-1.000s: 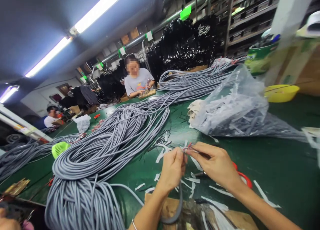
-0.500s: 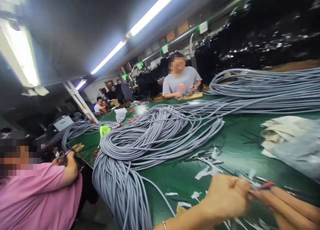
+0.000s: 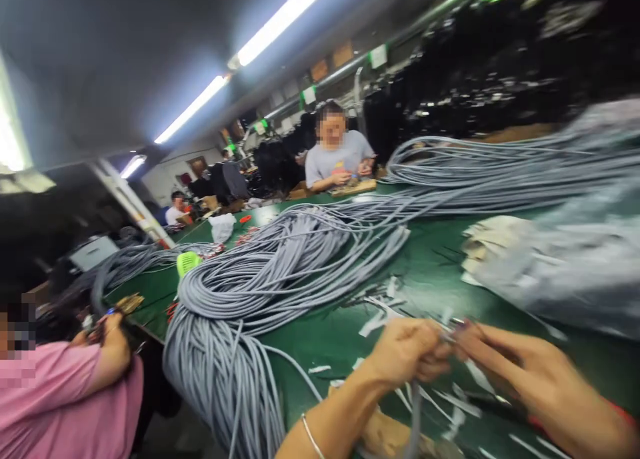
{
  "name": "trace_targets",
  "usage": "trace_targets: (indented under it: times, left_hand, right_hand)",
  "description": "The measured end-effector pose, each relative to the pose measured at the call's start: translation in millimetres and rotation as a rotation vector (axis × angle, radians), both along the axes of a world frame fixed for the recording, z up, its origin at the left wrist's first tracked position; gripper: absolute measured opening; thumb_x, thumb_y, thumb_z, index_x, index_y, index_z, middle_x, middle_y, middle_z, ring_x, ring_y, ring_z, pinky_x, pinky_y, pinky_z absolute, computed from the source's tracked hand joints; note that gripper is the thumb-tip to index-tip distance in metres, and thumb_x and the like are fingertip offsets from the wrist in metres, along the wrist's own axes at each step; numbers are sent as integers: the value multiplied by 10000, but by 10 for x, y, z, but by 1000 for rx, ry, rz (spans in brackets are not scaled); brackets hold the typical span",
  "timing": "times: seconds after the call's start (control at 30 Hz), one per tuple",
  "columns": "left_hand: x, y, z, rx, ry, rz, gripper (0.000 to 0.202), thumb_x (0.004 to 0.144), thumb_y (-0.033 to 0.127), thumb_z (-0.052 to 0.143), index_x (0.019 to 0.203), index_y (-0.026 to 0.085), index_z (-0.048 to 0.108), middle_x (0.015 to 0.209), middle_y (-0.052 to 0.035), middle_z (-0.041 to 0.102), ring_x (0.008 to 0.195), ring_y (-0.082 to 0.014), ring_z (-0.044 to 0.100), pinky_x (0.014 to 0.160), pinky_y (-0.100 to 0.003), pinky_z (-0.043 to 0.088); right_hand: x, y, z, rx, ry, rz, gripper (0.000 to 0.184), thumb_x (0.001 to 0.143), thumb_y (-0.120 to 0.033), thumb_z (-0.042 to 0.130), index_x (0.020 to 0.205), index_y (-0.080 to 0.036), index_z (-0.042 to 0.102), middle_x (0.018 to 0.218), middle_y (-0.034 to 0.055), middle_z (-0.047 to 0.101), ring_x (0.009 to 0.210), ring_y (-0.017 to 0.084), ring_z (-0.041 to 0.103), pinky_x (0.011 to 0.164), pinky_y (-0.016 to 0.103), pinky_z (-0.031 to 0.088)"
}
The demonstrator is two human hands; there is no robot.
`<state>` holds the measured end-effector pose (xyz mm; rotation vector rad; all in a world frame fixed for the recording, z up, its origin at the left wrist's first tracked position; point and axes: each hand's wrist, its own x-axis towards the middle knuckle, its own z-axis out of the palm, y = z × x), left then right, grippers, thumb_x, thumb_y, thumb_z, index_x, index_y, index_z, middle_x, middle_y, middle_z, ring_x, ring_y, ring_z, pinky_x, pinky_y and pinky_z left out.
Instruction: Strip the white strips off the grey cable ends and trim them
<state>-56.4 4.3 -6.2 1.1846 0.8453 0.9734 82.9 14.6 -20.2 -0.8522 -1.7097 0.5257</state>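
Note:
My left hand [image 3: 413, 349] is closed around a grey cable [image 3: 415, 412], whose length hangs below the fist toward the table. My right hand [image 3: 520, 366] meets it at the cable's end, thumb and fingers pinched together there; blur hides the exact grip. Something red [image 3: 620, 411] shows at the edge of the right hand, too covered to name. Under both hands lie white strips [image 3: 457, 406] of scrap and a brown piece [image 3: 387, 432] that looks like cardboard or wood.
Large coils of grey cable [image 3: 280, 259] cover the green table [image 3: 425, 259] and droop over its near edge. Clear plastic sheeting [image 3: 565, 279] and beige cloth [image 3: 493, 242] lie right. A green fan-like object [image 3: 188, 264] stands left. Co-workers sit across [image 3: 340, 159] and at left [image 3: 65, 392].
The view has swung right. Both hands now meet closer together, with the cable visible below the left fist. The dark and red tool seen at the right fingers no longer shows there.

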Motion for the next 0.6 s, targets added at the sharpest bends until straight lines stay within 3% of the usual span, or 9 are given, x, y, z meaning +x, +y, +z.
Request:
trace_targets:
  times: [0.07,0.13,0.23,0.3,0.4,0.6]
  left_hand:
    - [-8,6,48,26,-72,-51,636,512,772,606,538,166,418,428,106,224,307,0,163,311,-155,98]
    - [-9,29,65,35,-60,-39,606,577,738,601,552,168,397,434,112,215,313,0,170,305,-145,103]
    - [-8,63,56,5,54,-19,589,595,715,607,605,145,461,470,85,342,317,-8,284,289,-133,189]
    - [-11,83,38,-29,108,7,600,578,710,618,654,124,511,525,50,454,322,-23,379,283,-138,252]
    - [-15,109,15,-94,55,81,603,545,659,681,766,120,527,620,20,561,306,-33,433,273,-146,302]
    - [-24,113,49,-151,-131,182,713,445,499,830,946,183,433,703,22,637,317,-59,481,268,-149,358]
  right_hand:
    - [4,-23,82,-335,5,156,519,848,-584,353,560,-193,537,428,-5,420,363,106,344,352,240,288]
    - [62,25,140,-466,-65,136,501,841,-577,348,573,-193,527,423,-18,390,373,107,332,366,239,268]
    - [239,153,128,-470,-439,-165,374,830,-394,431,542,-183,542,515,31,526,501,153,489,473,255,327]
    - [342,223,58,-485,-709,-270,266,815,-294,456,632,-180,611,650,66,629,620,197,583,528,266,352]
    - [393,274,-52,-479,-915,-219,232,820,-195,440,763,-187,665,791,89,685,739,217,640,567,260,381]
    - [428,168,-22,-379,-984,-263,285,696,13,466,804,-147,676,891,131,669,857,246,634,649,279,425]
